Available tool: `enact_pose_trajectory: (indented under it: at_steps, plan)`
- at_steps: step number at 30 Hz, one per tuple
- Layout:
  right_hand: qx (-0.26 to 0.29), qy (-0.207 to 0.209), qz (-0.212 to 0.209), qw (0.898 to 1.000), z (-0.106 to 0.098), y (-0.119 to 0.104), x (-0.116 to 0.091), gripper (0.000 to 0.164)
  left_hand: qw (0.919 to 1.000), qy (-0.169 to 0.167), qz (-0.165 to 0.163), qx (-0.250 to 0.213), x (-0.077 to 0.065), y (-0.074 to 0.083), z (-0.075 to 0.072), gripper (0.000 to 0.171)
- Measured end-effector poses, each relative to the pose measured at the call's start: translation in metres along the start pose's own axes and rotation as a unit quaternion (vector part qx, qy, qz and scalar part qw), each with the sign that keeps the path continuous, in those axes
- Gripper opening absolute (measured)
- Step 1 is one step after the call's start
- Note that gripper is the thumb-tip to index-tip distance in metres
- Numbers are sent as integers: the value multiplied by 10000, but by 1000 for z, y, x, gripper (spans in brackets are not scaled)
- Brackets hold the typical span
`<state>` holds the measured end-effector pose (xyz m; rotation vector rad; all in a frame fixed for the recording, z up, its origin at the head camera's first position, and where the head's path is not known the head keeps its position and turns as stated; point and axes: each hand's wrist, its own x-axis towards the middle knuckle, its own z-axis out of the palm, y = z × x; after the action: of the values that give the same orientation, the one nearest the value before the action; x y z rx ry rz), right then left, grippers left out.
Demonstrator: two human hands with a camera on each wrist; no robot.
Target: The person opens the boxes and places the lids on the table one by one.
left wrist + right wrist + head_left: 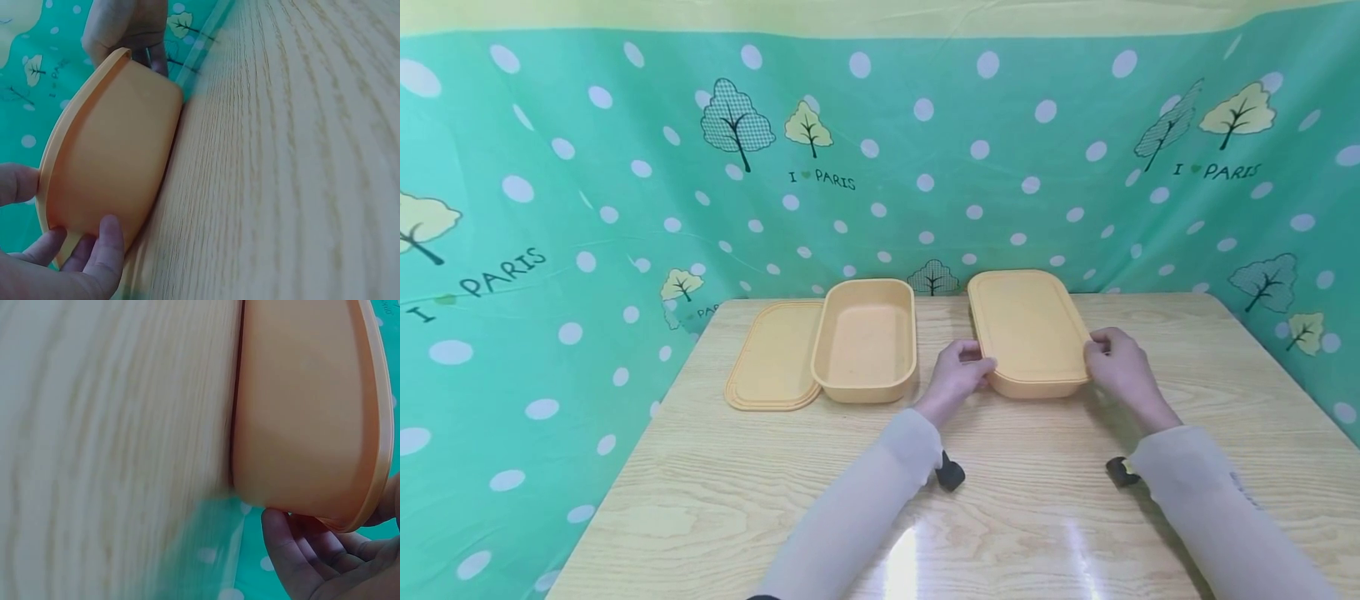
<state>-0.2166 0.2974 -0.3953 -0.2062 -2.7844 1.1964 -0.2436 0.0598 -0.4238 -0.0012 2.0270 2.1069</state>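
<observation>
An orange-tan rectangular container (1036, 388) with a lid (1030, 325) on it stands toward the back of the table. My left hand (957, 375) grips its near left corner, thumb at the lid's edge and fingertips against the container's side wall (112, 150) in the left wrist view. On the opposite side my right hand (1123, 371) holds the near right corner. In the right wrist view, the right fingers (284, 550) reach under the container's rim, with the thumb partly hidden behind it.
Left of my hands stands a matching open container (865, 393) with nothing inside. It partly overlaps a second flat lid (775, 367) lying on the wooden table (715, 500). A green dotted cloth (880, 167) hangs behind the table's back edge.
</observation>
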Motion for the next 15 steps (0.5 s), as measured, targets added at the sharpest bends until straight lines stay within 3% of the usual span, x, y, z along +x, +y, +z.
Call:
enact_pose_trajectory:
  at_steps: [15]
  plan:
    - [116,-83,67,9999,5,-8,-2,49,9996,9,7,-283,-3,1,-7,32]
